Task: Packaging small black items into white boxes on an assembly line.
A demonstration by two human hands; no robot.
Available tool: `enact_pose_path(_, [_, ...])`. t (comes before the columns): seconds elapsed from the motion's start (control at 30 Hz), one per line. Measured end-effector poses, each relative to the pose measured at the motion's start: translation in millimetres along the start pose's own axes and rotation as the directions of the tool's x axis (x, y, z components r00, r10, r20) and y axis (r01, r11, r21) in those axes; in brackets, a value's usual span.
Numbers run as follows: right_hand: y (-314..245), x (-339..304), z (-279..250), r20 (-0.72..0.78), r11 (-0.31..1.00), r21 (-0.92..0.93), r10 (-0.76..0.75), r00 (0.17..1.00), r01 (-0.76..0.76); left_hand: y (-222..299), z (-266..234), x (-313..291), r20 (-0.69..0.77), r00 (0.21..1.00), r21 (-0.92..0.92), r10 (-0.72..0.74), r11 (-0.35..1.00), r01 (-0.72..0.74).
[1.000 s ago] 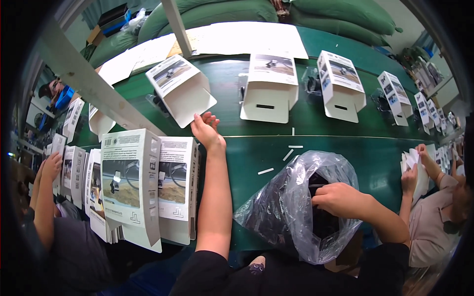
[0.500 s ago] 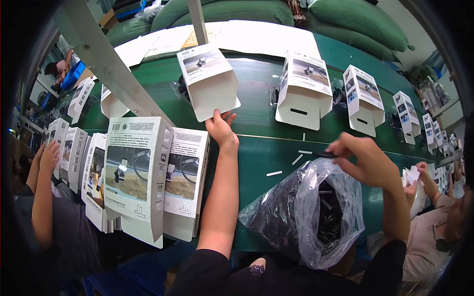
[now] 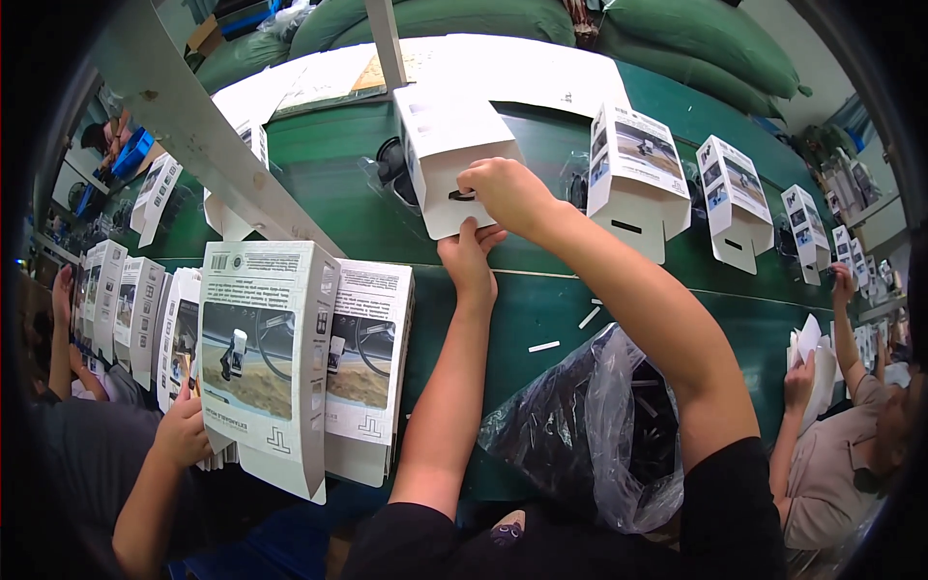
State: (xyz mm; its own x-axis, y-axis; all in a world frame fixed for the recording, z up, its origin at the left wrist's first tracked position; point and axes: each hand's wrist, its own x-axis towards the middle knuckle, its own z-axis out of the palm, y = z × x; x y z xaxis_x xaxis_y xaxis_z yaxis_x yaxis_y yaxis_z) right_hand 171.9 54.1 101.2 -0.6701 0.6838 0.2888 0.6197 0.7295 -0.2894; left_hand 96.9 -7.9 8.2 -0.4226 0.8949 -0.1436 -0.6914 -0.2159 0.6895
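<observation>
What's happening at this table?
A person is handling an open printed carton with both hands. The left hand is at the lower edge of its flap, while the right hand pinches a small black strip against that flap. More open cartons stand to the right, the nearest ones with dark bars on their flaps. An open clear plastic bag of dark pieces lies nearer the person, with upright printed cartons to the left.

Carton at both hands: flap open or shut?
Open: the flap juts out from the carton toward the person, left hand at its near edge.
</observation>
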Motion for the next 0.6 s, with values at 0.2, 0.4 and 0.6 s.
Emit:
enact_pose_path(0.2, [16, -5, 2, -0.019, 0.999, 0.030, 0.021, 1.000, -0.020, 4, 12, -10, 0.087, 0.995, -0.081, -0.051, 0.995, 0.058])
enact_pose_path(0.4, [8, -2, 10, -0.108, 0.997, -0.042, 0.053, 0.993, -0.057, -1, 0, -1, 0.254, 0.965, -0.143, -0.061, 0.985, 0.100])
enact_pose_path(0.6, [9, -10, 12, -0.039, 0.982, -0.077, 0.173, 0.984, -0.175, 2, -6, 5, 0.316, 0.946, -0.088, -0.073, 0.991, 0.106])
